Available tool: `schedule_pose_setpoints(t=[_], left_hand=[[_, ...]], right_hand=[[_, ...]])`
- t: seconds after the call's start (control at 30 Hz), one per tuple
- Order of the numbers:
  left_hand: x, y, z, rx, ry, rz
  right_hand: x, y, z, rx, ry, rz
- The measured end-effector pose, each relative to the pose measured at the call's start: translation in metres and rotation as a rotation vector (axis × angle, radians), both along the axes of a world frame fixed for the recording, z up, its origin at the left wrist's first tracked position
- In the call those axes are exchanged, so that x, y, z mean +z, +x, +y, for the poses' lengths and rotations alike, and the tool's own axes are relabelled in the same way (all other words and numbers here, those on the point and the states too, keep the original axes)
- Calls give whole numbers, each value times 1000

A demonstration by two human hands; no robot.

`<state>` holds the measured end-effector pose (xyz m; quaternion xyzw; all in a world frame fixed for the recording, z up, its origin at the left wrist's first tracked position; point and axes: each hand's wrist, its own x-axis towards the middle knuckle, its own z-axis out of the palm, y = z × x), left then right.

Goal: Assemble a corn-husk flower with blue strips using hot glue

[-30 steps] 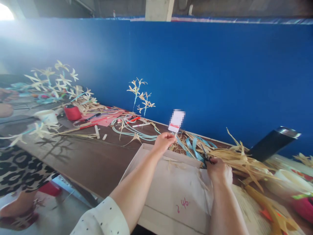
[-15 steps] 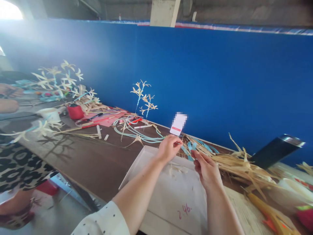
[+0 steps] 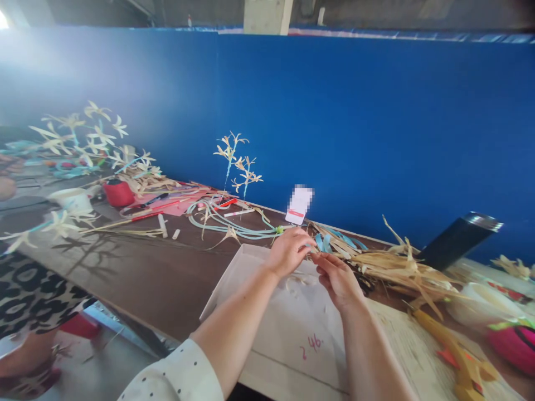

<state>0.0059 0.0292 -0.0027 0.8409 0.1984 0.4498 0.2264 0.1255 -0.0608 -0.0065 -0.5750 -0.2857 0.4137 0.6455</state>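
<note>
Behind a dark brown worktop (image 3: pixel 146 278) rises a plain blue wall panel (image 3: pixel 376 122). At the worktop's near edge sits a shallow white cardboard tray (image 3: pixel 267 334) with pale scraps (image 3: pixel 298 280) on its floor; it lies under both forearms, probably so that offcuts fall there. Over the tray's far rim the left hand (image 3: pixel 291 252) and the right hand (image 3: pixel 337 277) meet almost tip to tip. Each draws thumb and forefinger together in a pinch, likely for fine control (whatever lies between them is too small to tell). Just beyond, towards the worktop's far edge, are light-blue ribbon strips (image 3: pixel 324 243) and, to their right, a heap of straw-coloured dry husks (image 3: pixel 388 270), seemingly set within easy reach. At the far edge a white-screened phone (image 3: pixel 298 206) stands tipped to face the person, perhaps for a clear view. Left of it, cream-petalled flowers (image 3: pixel 228 150) rise upright on blue-wrapped stems, presumably to spare the petals. Near the right end a yellow glue gun (image 3: pixel 445 341) lies apart from the hands, perhaps parked there.
</note>
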Motion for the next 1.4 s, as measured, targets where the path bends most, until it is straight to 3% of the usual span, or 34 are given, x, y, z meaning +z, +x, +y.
schedule_pose_setpoints(t=[0.17,0.3,0.43,0.63,0.77,0.97,1.2,1.4], left_hand=[[-5,3,6,89,-387,-64],[-8,5,7,-89,-704,-69],[-10,7,3,-223,-866,-121],[-10,8,4,-224,-878,-163],[-7,7,5,-206,-857,-187],[-2,6,3,-262,-909,-198],[-4,6,2,-301,-862,-96],[0,4,-1,-251,-861,-2]], right_hand=[[-5,0,2,-116,-41,-68],[-12,3,5,-148,-37,-142],[-14,2,6,-140,-26,-245],[-14,0,6,-82,-51,-300],[-10,3,4,-176,-55,-231],[-6,1,3,-175,67,-103],[-7,-2,5,-206,138,-68],[-4,1,5,-229,190,143]])
